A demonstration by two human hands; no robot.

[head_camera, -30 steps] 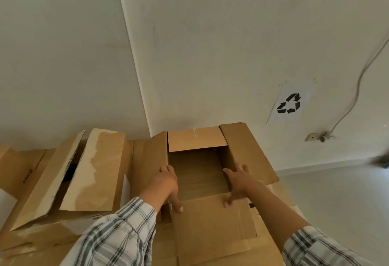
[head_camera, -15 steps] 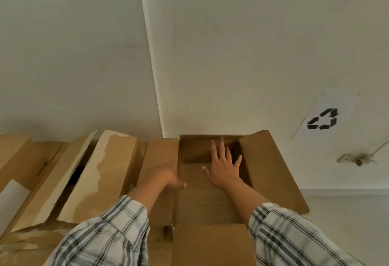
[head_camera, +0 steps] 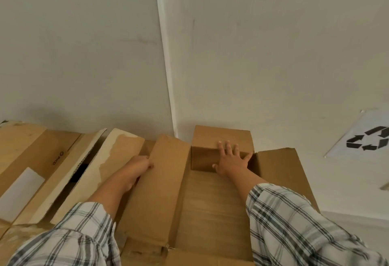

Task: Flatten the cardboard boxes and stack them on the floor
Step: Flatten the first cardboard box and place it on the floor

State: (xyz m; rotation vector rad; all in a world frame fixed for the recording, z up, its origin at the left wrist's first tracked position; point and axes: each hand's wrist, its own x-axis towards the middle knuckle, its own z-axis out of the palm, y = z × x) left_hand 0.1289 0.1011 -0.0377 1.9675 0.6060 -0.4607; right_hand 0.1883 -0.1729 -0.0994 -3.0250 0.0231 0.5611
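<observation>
An open brown cardboard box stands in front of me against the white wall, all its top flaps spread. My right hand reaches inside it, fingers spread flat against the far inner wall just under the far flap. My left hand grips the outer edge of the box's left flap, with the fingers tucked behind the cardboard. The right flap tilts outward. Both forearms wear plaid sleeves.
A second open box with torn, pale-edged flaps sits directly to the left, touching the first. More cardboard with a white label lies at the far left. A recycling sign is taped to the wall on the right.
My right hand has pushed deeper into the box, up to the far wall, and the far flap now stands up. My left hand moved from the inner rim to the left flap's outer edge.
</observation>
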